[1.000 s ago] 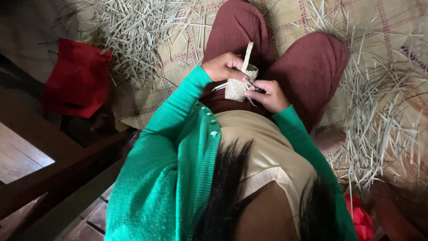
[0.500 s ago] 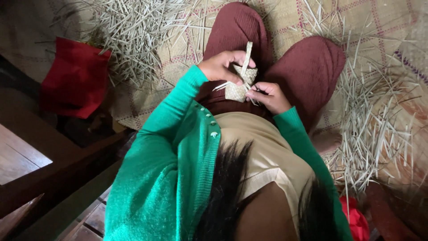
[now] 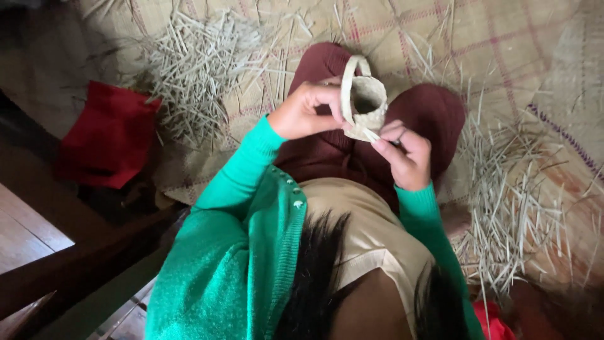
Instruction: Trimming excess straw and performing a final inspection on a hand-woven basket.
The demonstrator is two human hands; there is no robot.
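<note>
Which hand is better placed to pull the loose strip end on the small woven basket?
Right. The right hand pinches the strip end at the woven basket's lower edge, while the left hand grips its side, likely steadying it.

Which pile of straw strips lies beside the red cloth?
The pile at upper left. It lies against the red cloth; the other pile lies far across, by the right hand.

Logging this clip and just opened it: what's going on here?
A seated person in a green cardigan holds a small woven straw basket over their lap. The left hand grips its side near the looped handle; the right hand pinches a loose strip at its lower edge. Cut straw lies scattered on the woven mat, with a red cloth nearby.
</note>
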